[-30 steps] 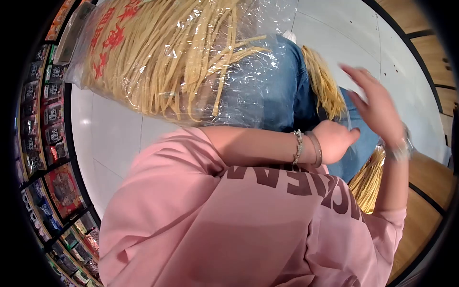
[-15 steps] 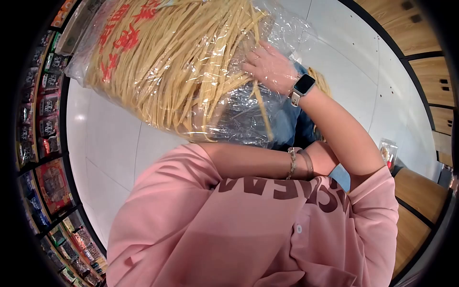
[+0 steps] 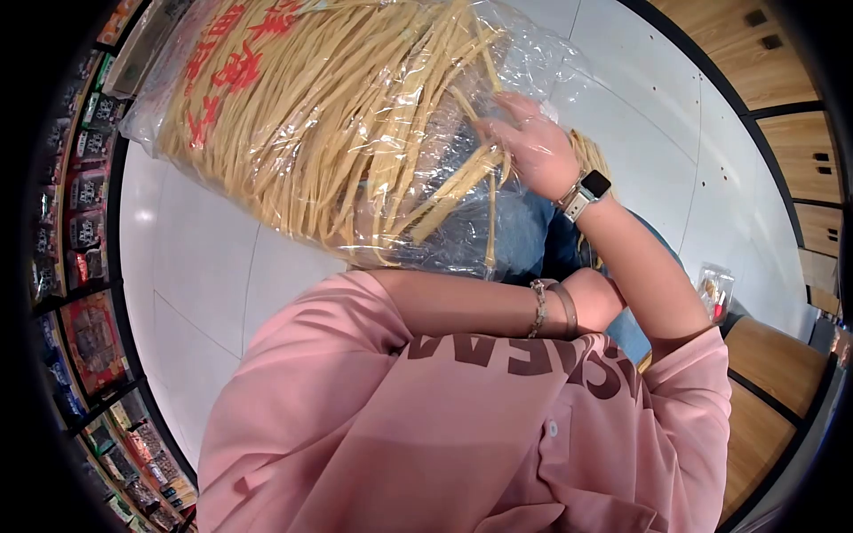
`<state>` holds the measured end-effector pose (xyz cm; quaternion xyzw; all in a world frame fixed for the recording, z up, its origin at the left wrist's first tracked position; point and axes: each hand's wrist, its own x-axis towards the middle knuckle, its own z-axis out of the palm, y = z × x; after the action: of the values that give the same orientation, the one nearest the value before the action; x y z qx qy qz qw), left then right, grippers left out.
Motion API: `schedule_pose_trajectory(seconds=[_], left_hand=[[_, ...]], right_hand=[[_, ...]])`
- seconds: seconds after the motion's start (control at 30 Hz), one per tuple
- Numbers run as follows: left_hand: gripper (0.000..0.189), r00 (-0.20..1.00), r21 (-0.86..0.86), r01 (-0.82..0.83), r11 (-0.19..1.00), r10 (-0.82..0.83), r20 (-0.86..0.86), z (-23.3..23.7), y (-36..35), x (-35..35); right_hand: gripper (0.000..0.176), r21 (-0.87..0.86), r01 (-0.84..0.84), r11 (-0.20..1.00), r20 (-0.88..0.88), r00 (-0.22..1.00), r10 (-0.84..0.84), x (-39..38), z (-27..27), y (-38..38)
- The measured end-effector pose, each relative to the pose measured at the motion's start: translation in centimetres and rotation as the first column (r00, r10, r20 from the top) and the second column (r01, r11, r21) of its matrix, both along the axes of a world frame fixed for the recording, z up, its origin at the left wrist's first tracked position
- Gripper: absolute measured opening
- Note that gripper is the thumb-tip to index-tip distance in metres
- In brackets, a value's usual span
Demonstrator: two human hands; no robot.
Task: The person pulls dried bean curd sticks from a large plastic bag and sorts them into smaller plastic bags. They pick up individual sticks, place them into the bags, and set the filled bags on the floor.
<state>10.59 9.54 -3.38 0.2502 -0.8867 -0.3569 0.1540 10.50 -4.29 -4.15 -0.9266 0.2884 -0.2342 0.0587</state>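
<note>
Nearest the camera is the chest of a pink sweatshirt (image 3: pixel 462 417) with dark lettering. The left forearm crosses it, wearing two bracelets (image 3: pixel 551 308) at the wrist. The left hand (image 3: pixel 593 300) is tucked behind the right forearm, so I cannot tell how its fingers are set.

The right arm rises from the right sleeve, with a watch (image 3: pixel 589 189) on the wrist. The right hand (image 3: pixel 536 147) is at the near end of a big clear plastic bag (image 3: pixel 533 62). Its fingers (image 3: pixel 498 133) are curled on a small bunch of the yellow strands (image 3: pixel 355 133) that fill the bag, with wrinkled film lying over the knuckles.

The bag is held up in front of the chest and tilts away to the upper left. Its lower edge sits just above the left forearm, and red characters are printed on its far end.

Blue jeans (image 3: pixel 529 235) show through and below the film. Beyond lies a white tiled floor (image 3: pixel 204 266). Shelves (image 3: pixel 71 222) of packaged goods curve along the left. At the right, a small clear pack (image 3: pixel 713 291) sits beside a wooden desk (image 3: pixel 773 355).
</note>
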Motion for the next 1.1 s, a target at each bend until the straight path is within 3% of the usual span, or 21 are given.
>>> schedule_pose_trajectory(seconds=[0.07, 0.17, 0.27, 0.37, 0.47, 0.57, 0.77, 0.87, 0.97, 1.1], left_hand=[[0.021, 0.996, -0.065, -0.06, 0.996, 0.056, -0.067, -1.1, 0.5, -0.1], [0.021, 0.979, -0.085, -0.148, 0.985, 0.133, -0.157, -2.7, 1.2, -0.5], [0.02, 0.989, -0.095, -0.095, 0.991, 0.084, -0.119, -1.6, 1.0, -0.2], [0.02, 0.999, -0.053, -0.022, 0.998, 0.02, -0.027, -1.0, 0.8, 0.1], [0.021, 1.0, -0.004, -0.006, 1.0, 0.006, -0.025, -0.8, 0.9, -0.3], [0.021, 0.999, 0.073, 0.029, 0.997, -0.032, 0.032, -0.4, 0.6, 0.0], [0.022, 0.998, 0.113, 0.02, 0.993, -0.026, 0.054, -0.5, 0.6, -0.2], [0.022, 0.997, 0.128, 0.019, 0.992, -0.028, 0.069, -0.4, 0.4, -0.2], [0.022, 0.997, 0.128, 0.028, 0.991, -0.038, 0.07, 0.0, 0.6, -0.7], [0.021, 0.997, 0.081, 0.023, 0.996, -0.029, 0.067, -0.6, 0.5, -0.4]], right_hand=[[0.052, 0.065, 0.103, 0.993, 0.058, 0.993, -0.107, 0.8, -1.0, 0.6], [0.063, 0.21, 0.177, 0.962, 0.001, 0.983, -0.181, 1.2, -1.1, 1.1], [0.063, 0.329, 0.114, 0.937, -0.049, 0.993, -0.104, 0.3, -1.3, 0.8], [0.062, 0.316, 0.122, 0.941, -0.12, 0.989, -0.088, 0.2, -0.3, 1.3], [0.058, 0.113, -0.047, 0.993, 0.038, 0.998, 0.043, -0.9, -2.2, 1.1], [0.04, 0.051, -0.07, 0.996, 0.008, 0.998, 0.07, -1.5, -1.5, 1.5], [0.016, 0.026, -0.041, 0.999, 0.0, 0.999, 0.041, -2.9, -1.2, 0.3], [0.014, 0.09, 0.125, 0.988, -0.094, 0.989, -0.117, -3.2, -1.0, 0.2], [0.014, 0.008, 0.063, 0.998, -0.155, 0.986, -0.061, -3.2, -0.5, 0.3], [0.014, -0.057, -0.065, 0.996, 0.061, 0.996, 0.068, -1.5, -1.4, 0.5]])
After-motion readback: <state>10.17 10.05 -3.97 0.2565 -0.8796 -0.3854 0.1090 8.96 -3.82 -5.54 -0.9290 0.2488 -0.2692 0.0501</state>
